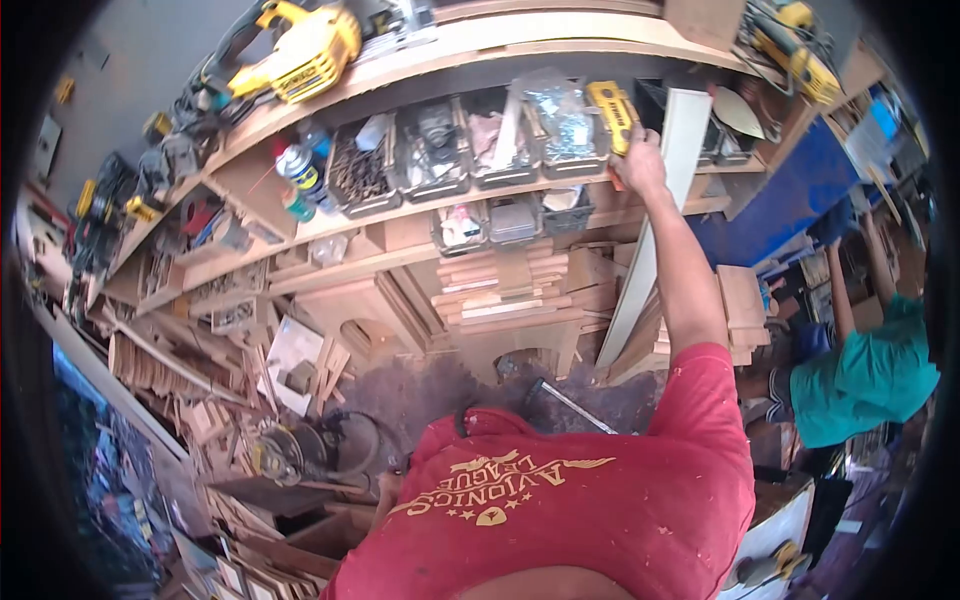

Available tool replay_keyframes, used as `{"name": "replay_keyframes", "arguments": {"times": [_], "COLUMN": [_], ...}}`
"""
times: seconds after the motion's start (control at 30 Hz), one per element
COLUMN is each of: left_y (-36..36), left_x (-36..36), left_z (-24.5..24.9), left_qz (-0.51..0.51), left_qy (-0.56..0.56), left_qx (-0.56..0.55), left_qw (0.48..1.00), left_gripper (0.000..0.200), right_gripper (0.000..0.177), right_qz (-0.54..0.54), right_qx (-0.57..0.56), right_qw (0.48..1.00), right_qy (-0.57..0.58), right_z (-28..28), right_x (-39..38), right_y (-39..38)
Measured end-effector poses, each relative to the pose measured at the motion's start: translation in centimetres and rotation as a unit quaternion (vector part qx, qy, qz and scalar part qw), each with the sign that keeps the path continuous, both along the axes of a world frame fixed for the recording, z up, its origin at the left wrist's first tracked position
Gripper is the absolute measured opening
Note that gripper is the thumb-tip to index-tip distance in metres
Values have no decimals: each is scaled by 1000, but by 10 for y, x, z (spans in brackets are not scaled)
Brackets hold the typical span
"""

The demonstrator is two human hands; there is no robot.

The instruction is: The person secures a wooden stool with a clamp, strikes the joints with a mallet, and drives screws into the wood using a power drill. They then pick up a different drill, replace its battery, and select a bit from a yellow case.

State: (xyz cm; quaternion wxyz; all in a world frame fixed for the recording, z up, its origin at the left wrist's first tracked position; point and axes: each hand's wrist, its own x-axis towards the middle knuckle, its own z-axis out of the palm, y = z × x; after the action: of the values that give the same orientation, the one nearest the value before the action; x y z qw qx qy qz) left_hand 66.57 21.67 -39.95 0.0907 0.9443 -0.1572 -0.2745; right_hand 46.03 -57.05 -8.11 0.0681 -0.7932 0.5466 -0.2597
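My right hand (641, 163) reaches up to the middle shelf, its fingers closed around the lower end of a yellow and black DeWalt tool (612, 112). The tool's exact kind does not show. Something orange-red peeks out below the fingers. Left of the tool, a bin of clear plastic packets (563, 125) sits on the shelf. A long pale board (668, 190) leans upright just right of the hand. Only a small part of my left hand (388, 488) shows beside my red shirt, low in view; its fingers are hidden.
Several bins (432, 150) of hardware line the shelf (480, 195), beside a spray can (298, 165). Yellow power tools (318, 50) stand above. Stacked wood (505, 285) fills the space below. A person in a green shirt (868, 380) is at right. A machine with a hose (285, 450) sits lower left.
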Motion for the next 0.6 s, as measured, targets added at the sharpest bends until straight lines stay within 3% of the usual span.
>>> {"name": "replay_keyframes", "arguments": {"times": [0.1, 0.23, 0.33, 0.5, 0.57, 0.6], "left_y": [39, 52, 35, -44, -85, -112], "left_x": [-21, -20, -1, 33, 49, 54], "left_z": [-10, -12, -9, 43, 55, 74], "left_qz": [22, 28, 23, 31, 19, 53], "left_qy": [8, 11, -11, -51, -119, -39], "left_qx": [44, 57, 34, -95, -177, -273], "left_qw": [999, 998, 999, 994, 977, 960], "left_gripper": [38, 37, 37, 37, 39, 37], "right_gripper": [78, 66, 63, 63, 61, 61], "right_qz": [0, 11, -10, -29, -20, -5], "right_qx": [17, -72, -43, -192, -247, -240], "right_qw": [1000, 989, 975, 949, 933, 931], "right_qy": [-3, -127, -219, -248, -260, -275], "right_z": [1, -9, 17, 56, 67, 66], "right_x": [3, 2, 8, 11, 8, 4], "right_y": [-1, -16, -8, 28, 56, 77]}}
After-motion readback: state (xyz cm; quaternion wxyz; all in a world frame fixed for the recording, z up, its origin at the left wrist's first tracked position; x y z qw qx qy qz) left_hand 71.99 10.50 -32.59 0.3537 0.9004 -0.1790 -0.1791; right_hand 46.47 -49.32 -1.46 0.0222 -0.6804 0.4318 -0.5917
